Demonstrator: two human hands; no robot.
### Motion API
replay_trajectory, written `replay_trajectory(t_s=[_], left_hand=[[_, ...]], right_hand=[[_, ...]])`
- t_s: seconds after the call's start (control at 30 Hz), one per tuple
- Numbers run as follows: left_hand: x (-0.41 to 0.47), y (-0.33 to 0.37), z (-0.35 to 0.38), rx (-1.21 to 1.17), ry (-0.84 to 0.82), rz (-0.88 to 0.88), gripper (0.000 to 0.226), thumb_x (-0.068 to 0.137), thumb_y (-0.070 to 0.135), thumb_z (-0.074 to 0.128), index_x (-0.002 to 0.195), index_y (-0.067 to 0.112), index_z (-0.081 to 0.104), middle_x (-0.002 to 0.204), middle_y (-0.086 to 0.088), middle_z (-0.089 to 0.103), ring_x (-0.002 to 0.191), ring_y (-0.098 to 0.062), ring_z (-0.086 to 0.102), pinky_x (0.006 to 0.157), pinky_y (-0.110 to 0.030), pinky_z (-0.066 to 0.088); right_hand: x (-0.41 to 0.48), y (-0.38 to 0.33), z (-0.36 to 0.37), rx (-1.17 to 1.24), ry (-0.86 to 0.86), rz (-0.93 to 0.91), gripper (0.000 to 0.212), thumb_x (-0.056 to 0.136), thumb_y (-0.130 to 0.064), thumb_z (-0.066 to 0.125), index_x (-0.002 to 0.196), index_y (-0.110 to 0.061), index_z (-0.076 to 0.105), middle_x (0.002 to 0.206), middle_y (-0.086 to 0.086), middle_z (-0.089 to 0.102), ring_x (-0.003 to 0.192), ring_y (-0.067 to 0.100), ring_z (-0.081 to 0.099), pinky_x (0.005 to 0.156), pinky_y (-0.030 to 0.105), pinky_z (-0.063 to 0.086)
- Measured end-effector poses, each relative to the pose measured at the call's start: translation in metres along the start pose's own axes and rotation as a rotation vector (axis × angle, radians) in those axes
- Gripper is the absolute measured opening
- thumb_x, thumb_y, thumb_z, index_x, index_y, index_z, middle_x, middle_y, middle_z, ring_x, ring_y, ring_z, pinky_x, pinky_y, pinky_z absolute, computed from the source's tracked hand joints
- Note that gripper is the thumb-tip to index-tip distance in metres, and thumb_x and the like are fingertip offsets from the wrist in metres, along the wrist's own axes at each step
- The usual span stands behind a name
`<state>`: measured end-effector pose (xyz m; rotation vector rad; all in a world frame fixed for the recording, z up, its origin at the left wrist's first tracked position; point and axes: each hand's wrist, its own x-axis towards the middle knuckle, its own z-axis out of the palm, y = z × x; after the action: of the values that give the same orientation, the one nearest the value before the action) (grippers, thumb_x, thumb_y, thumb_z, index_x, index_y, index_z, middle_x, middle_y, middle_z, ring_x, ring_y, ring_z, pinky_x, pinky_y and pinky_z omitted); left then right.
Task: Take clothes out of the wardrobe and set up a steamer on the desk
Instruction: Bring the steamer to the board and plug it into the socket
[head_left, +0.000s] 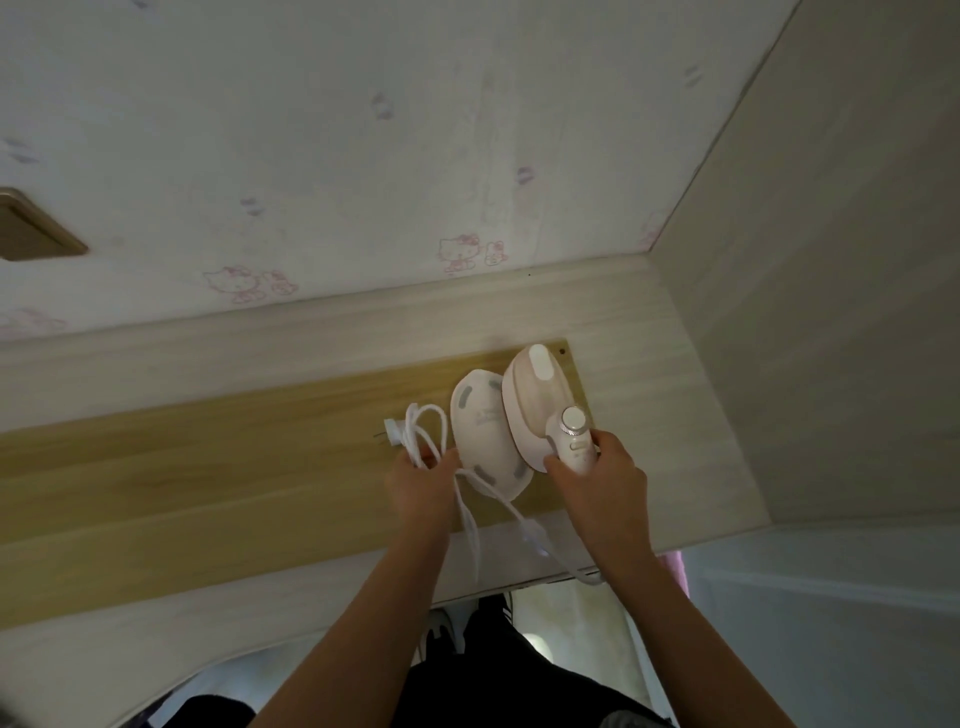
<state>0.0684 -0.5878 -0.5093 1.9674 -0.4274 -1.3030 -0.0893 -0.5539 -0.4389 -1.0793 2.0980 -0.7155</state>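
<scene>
A pale pink handheld steamer (540, 402) stands over the right end of the wooden desk (208, 467). My right hand (597, 473) grips its handle, just below a round white dial. Beside it on the left lies the steamer's oval white base (483, 431) with grey pads facing up. My left hand (421, 478) holds the base's near edge together with a looped white power cord (431, 421). The plug (392, 434) rests on the desk left of the loop. More cord trails off the desk's front edge. No clothes or wardrobe are in view.
A wall with faint pink cartoon-cat wallpaper (457, 254) backs the desk. A pale wood side panel (805, 338) closes off the right. A brown switch plate (31, 228) sits on the wall at far left. My dark trousers and shoes (441, 629) show below the desk edge.
</scene>
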Motion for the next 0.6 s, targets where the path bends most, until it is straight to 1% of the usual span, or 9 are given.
replay_trajectory(t_s=[0.1, 0.23, 0.27, 0.4, 0.5, 0.6], left_hand=[[-0.003, 0.002, -0.016, -0.029, 0.013, 0.031, 0.013, 0.082, 0.014, 0.071, 0.091, 0.006, 0.067, 0.081, -0.010, 0.068, 0.072, -0.022, 0.067, 0.059, -0.029, 0.051], [-0.006, 0.007, -0.037, -0.057, 0.037, 0.069, 0.014, 0.082, 0.015, 0.073, 0.089, 0.005, 0.067, 0.077, -0.007, 0.066, 0.068, -0.020, 0.064, 0.060, -0.030, 0.050], [-0.005, 0.008, -0.042, -0.064, 0.049, 0.071, 0.015, 0.081, 0.015, 0.074, 0.089, 0.005, 0.067, 0.075, -0.007, 0.065, 0.067, -0.020, 0.063, 0.059, -0.029, 0.049], [-0.005, 0.012, -0.056, -0.085, 0.095, 0.075, 0.020, 0.077, 0.017, 0.076, 0.090, 0.004, 0.067, 0.073, -0.005, 0.064, 0.066, -0.020, 0.063, 0.056, -0.027, 0.047], [-0.007, 0.016, -0.065, -0.101, 0.123, 0.084, 0.020, 0.076, 0.016, 0.077, 0.089, 0.004, 0.068, 0.074, -0.006, 0.066, 0.063, -0.018, 0.063, 0.053, -0.025, 0.046], [-0.011, 0.019, -0.071, -0.110, 0.118, 0.101, 0.019, 0.076, 0.015, 0.077, 0.088, 0.003, 0.069, 0.072, -0.007, 0.065, 0.062, -0.018, 0.062, 0.054, -0.025, 0.046]], right_hand=[[-0.005, -0.004, 0.010, -0.004, -0.014, -0.017, 0.038, 0.077, -0.030, 0.073, 0.109, -0.015, 0.059, 0.089, -0.003, 0.063, 0.078, 0.013, 0.061, 0.067, 0.026, 0.047], [-0.011, -0.009, 0.024, -0.033, -0.037, -0.031, 0.037, 0.079, -0.029, 0.070, 0.111, -0.015, 0.058, 0.090, -0.002, 0.065, 0.077, 0.014, 0.061, 0.058, 0.023, 0.043], [-0.012, -0.010, 0.028, -0.042, -0.037, -0.030, 0.037, 0.079, -0.029, 0.069, 0.112, -0.015, 0.058, 0.091, -0.002, 0.065, 0.077, 0.014, 0.061, 0.058, 0.023, 0.042], [-0.017, -0.012, 0.041, -0.072, -0.045, -0.025, 0.041, 0.081, -0.027, 0.068, 0.118, -0.013, 0.055, 0.096, 0.002, 0.066, 0.080, 0.017, 0.062, 0.064, 0.031, 0.050], [-0.019, -0.013, 0.048, -0.091, -0.047, -0.016, 0.045, 0.082, -0.027, 0.067, 0.121, -0.013, 0.053, 0.101, 0.004, 0.067, 0.084, 0.019, 0.063, 0.067, 0.035, 0.054], [-0.020, -0.011, 0.053, -0.121, -0.040, -0.009, 0.046, 0.083, -0.028, 0.066, 0.124, -0.013, 0.051, 0.102, 0.005, 0.067, 0.085, 0.021, 0.064, 0.066, 0.034, 0.054]])
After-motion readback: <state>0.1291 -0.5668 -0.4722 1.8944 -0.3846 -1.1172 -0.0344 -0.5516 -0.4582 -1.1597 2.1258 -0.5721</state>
